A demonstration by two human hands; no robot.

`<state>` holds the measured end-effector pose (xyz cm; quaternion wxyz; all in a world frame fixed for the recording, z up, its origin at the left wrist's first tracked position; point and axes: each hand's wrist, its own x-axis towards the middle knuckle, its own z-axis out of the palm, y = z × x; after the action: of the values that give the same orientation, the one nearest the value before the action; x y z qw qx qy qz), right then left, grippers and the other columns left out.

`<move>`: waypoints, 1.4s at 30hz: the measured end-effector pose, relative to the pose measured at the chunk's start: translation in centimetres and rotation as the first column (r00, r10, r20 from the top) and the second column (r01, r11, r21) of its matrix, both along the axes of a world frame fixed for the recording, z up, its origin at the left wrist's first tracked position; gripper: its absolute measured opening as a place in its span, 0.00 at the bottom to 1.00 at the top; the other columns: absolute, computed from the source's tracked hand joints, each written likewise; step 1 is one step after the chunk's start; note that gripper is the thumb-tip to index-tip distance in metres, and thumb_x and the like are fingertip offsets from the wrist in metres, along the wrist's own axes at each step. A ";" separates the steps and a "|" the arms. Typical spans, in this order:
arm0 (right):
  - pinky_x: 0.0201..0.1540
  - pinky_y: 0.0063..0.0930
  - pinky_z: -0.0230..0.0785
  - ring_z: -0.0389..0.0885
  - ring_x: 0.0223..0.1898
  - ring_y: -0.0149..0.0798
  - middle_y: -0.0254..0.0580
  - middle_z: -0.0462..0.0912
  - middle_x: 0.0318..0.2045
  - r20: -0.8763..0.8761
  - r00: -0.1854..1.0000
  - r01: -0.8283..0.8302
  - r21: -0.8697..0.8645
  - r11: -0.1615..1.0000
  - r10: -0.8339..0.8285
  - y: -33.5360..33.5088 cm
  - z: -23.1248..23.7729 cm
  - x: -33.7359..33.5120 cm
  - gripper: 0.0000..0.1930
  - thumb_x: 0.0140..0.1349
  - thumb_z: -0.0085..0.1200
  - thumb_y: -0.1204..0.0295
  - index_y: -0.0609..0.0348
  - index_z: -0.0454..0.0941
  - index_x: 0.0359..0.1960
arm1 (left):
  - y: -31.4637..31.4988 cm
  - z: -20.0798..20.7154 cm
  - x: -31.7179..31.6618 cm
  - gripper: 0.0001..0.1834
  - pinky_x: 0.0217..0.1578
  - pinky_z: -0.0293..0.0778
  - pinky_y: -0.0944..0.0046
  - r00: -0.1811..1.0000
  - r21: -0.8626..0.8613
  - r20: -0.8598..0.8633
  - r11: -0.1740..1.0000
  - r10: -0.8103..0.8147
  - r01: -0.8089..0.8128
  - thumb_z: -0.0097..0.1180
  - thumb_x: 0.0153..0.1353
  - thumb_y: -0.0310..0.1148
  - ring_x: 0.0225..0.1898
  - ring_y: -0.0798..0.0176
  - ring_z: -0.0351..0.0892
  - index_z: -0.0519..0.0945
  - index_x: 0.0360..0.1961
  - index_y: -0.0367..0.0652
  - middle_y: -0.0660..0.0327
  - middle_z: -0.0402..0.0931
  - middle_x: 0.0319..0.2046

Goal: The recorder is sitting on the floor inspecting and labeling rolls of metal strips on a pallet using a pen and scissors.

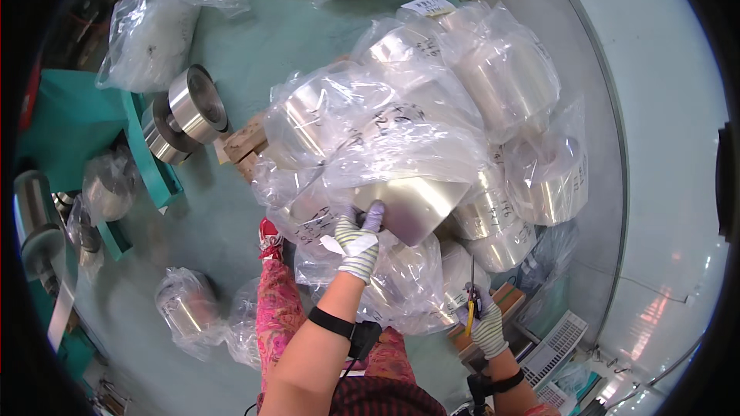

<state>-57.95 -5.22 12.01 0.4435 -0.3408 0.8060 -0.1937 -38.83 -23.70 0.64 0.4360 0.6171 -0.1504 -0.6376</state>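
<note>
Left hand (358, 243) fingers flat on a foil roll (412, 208), right hand (484, 323) fingers gripping what looks like a yellow-handled cutter (469, 316)

Using the teal machine frame (73, 119) as the anchor: two bare metal rolls (185, 112) sit right against its right side, a bagged roll (150, 35) lies just above it, and another bagged roll (185, 312) sits well below on the green floor (285, 38) (pretty crinkly plastic). Wood blocks (243, 142) lie further right.
</note>
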 end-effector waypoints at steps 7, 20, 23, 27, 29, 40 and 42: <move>0.30 0.16 0.65 0.70 0.27 0.23 0.32 0.72 0.27 0.159 0.984 -0.086 0.032 0.996 0.080 -5.2 1.5 0.4 0.27 0.49 0.55 0.80 0.61 0.64 0.54 | 3.2 -0.1 -0.2 0.15 0.22 0.71 0.73 0.852 0.131 -0.347 0.879 -0.393 0.459 0.58 0.55 0.39 0.22 0.72 0.75 0.77 0.34 0.36 0.63 0.77 0.24; 0.34 0.34 0.70 0.77 0.31 0.49 0.49 0.76 0.31 -0.507 0.740 -0.588 -0.169 0.791 0.441 -15.1 4.2 1.4 0.29 0.39 0.67 0.64 0.58 0.69 0.44 | 2.5 -0.5 1.2 0.15 0.20 0.67 0.75 0.867 0.098 -0.233 0.876 -0.440 0.471 0.57 0.55 0.42 0.19 0.75 0.71 0.78 0.29 0.39 0.65 0.75 0.19; 0.35 0.36 0.69 0.76 0.34 0.52 0.50 0.76 0.36 -0.594 0.666 -0.726 -0.377 0.575 0.452 -25.3 3.3 4.3 0.26 0.42 0.63 0.66 0.58 0.69 0.44 | 3.0 -3.3 0.0 0.14 0.20 0.67 0.74 0.791 0.028 -0.044 0.791 -0.610 0.611 0.58 0.55 0.40 0.18 0.74 0.70 0.77 0.28 0.38 0.64 0.74 0.19; 0.38 0.41 0.69 0.75 0.38 0.53 0.49 0.75 0.41 -0.506 0.385 -0.820 0.197 0.537 0.772 -31.2 2.3 7.8 0.21 0.48 0.56 0.65 0.46 0.69 0.46 | 3.7 -3.8 -1.2 0.14 0.19 0.67 0.73 0.836 -0.038 -0.058 0.838 -0.545 0.544 0.59 0.54 0.39 0.18 0.74 0.70 0.77 0.28 0.37 0.65 0.74 0.18; 0.38 0.40 0.69 0.75 0.39 0.51 0.47 0.75 0.42 -0.415 0.296 -0.816 0.359 0.454 0.860 -30.0 1.0 7.8 0.22 0.47 0.57 0.64 0.45 0.69 0.46 | 3.7 -3.0 -0.7 0.14 0.19 0.67 0.73 0.863 -0.044 -0.116 0.871 -0.492 0.490 0.59 0.54 0.40 0.18 0.74 0.70 0.77 0.28 0.37 0.65 0.74 0.19; 0.41 0.35 0.68 0.75 0.40 0.48 0.47 0.76 0.40 -0.537 0.667 -0.663 -0.110 0.741 0.517 -28.0 -0.6 4.4 0.24 0.44 0.58 0.74 0.49 0.70 0.46 | 2.0 2.0 -0.3 0.19 0.22 0.69 0.73 0.851 0.060 -0.361 0.901 -0.381 0.429 0.59 0.54 0.44 0.19 0.73 0.71 0.77 0.31 0.35 0.62 0.74 0.19; 0.40 0.34 0.68 0.75 0.39 0.49 0.48 0.76 0.38 -0.440 0.785 -0.565 -0.216 0.797 0.437 -26.4 -0.5 3.9 0.25 0.43 0.59 0.75 0.51 0.70 0.47 | 2.7 1.6 -0.3 0.19 0.23 0.69 0.72 0.854 0.064 -0.328 0.893 -0.403 0.446 0.58 0.54 0.44 0.19 0.72 0.71 0.77 0.31 0.35 0.62 0.74 0.19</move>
<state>-54.09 -31.65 11.46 0.2554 -0.6458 0.7069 -0.1339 -39.18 -21.04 2.19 0.2586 0.4904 -0.1693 -0.8148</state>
